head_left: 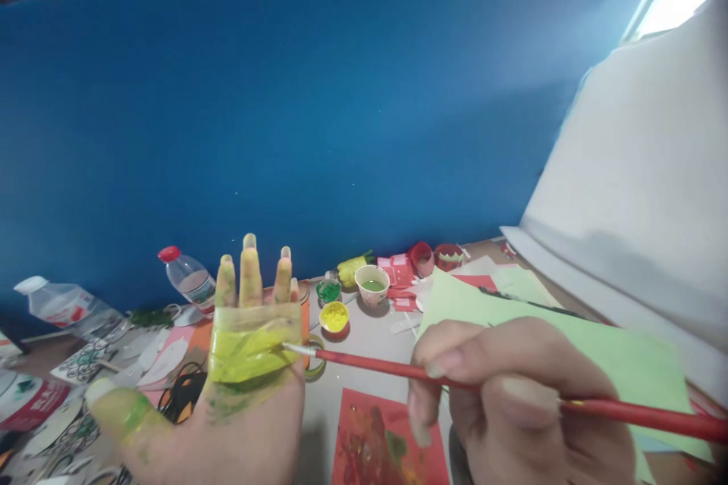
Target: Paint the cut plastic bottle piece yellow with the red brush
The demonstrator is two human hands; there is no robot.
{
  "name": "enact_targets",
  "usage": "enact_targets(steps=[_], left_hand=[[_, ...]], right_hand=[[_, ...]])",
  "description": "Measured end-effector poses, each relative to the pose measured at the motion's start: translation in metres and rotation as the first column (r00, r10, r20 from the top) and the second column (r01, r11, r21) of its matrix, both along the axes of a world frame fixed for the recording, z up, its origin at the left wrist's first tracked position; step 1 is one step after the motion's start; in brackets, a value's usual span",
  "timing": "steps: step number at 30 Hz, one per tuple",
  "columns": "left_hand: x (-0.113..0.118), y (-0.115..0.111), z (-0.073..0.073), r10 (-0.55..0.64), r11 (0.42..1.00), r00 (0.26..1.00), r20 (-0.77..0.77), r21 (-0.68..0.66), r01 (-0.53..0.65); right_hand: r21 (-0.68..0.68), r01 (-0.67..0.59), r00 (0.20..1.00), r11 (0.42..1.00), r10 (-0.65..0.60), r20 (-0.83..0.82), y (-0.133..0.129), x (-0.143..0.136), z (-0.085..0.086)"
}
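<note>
My left hand [250, 409] is raised palm toward me, its fingers upright and thumb out to the side. A pale band [255, 352] lies across the fingers, mostly coated in wet yellow paint; whether it wraps all the way round is hidden. Yellow and green smears mark the fingertips, thumb and palm. My right hand [523, 402] grips a red-handled paintbrush [369, 364], whose tip touches the band's right side. Just beyond stand a small tub of yellow paint [334, 317], a tub of green paint [328, 291] and a paper cup [372, 284] with greenish liquid.
Red paper [364, 424] smeared with paint lies between my hands. Pale green sheets [528, 333] spread at right, under a dark thin stick. Plastic bottles [71, 303] and paper scraps crowd the left. A blue wall [318, 106] rises behind the table, with a white panel [642, 151] at right.
</note>
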State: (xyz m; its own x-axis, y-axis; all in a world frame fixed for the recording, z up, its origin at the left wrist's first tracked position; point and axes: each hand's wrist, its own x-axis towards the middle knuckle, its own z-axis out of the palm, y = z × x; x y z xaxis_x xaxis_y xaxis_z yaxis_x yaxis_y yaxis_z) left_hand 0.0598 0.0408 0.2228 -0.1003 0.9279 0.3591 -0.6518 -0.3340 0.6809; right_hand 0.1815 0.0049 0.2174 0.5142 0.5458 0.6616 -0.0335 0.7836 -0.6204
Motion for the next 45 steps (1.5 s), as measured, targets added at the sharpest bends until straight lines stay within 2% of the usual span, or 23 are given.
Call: enact_targets(steps=[4,9,12,14,16,19,21,24,26,30,33,37,41,45], left_hand=[[-0.005,0.002,-0.006,0.015,1.000,1.000,-0.010,0.004,-0.015],[-0.024,0.001,-0.018,0.002,1.000,1.000,0.015,0.015,-0.002],[-0.027,0.002,-0.021,-0.037,0.998,0.994,0.101,0.045,0.032],[-0.026,0.003,-0.021,-0.075,0.997,0.986,0.149,0.046,0.069],[-0.024,0.004,-0.020,-0.105,0.994,0.981,0.161,0.034,0.101],[-0.020,0.005,-0.020,-0.154,0.988,0.977,0.146,0.043,0.149],[-0.018,0.005,-0.021,-0.176,0.981,0.975,0.135,0.100,0.164],[-0.017,0.004,-0.022,-0.142,0.978,0.980,0.141,0.173,0.117],[-0.017,0.002,-0.023,-0.118,0.982,0.983,0.144,0.163,0.094],[-0.018,0.003,-0.023,-0.104,0.990,0.987,0.119,0.111,0.091],[-0.020,0.017,-0.023,-0.062,0.996,0.997,0.039,0.067,0.059],[-0.024,0.037,-0.023,-0.022,0.998,1.000,0.008,0.056,0.022],[-0.028,0.041,-0.027,-0.018,0.999,1.000,0.005,0.032,0.018],[-0.027,0.048,-0.029,0.029,0.999,1.000,-0.008,0.019,-0.028]], right_hand=[[-0.019,-0.063,0.984,0.998,0.065,0.165,0.004,0.011,-0.009],[-0.050,0.034,0.963,0.998,-0.019,0.269,0.009,0.019,-0.012],[-0.055,0.065,0.988,0.996,-0.057,0.142,0.008,0.009,-0.006],[-0.040,0.055,0.998,0.998,-0.055,-0.008,0.005,0.000,-0.002],[-0.004,0.036,0.995,0.999,-0.036,-0.091,0.002,-0.008,0.001],[0.027,0.003,0.998,1.000,-0.001,-0.056,0.000,-0.014,0.002],[-0.006,-0.012,1.000,1.000,0.012,0.013,0.001,-0.013,0.001],[-0.077,0.089,0.994,0.993,-0.084,0.067,0.003,-0.006,0.001],[-0.088,0.134,0.987,0.987,-0.124,0.106,0.004,-0.001,0.002],[-0.038,0.074,0.996,0.997,-0.072,0.049,0.000,-0.001,0.005],[-0.004,0.040,0.999,0.999,-0.040,-0.006,-0.001,-0.010,0.005],[-0.047,0.032,0.996,0.998,-0.028,0.088,0.002,-0.006,0.001],[-0.093,0.044,0.978,0.995,-0.024,0.207,0.004,0.011,-0.003],[-0.038,0.056,0.998,0.998,-0.055,0.029,0.004,0.001,0.002]])
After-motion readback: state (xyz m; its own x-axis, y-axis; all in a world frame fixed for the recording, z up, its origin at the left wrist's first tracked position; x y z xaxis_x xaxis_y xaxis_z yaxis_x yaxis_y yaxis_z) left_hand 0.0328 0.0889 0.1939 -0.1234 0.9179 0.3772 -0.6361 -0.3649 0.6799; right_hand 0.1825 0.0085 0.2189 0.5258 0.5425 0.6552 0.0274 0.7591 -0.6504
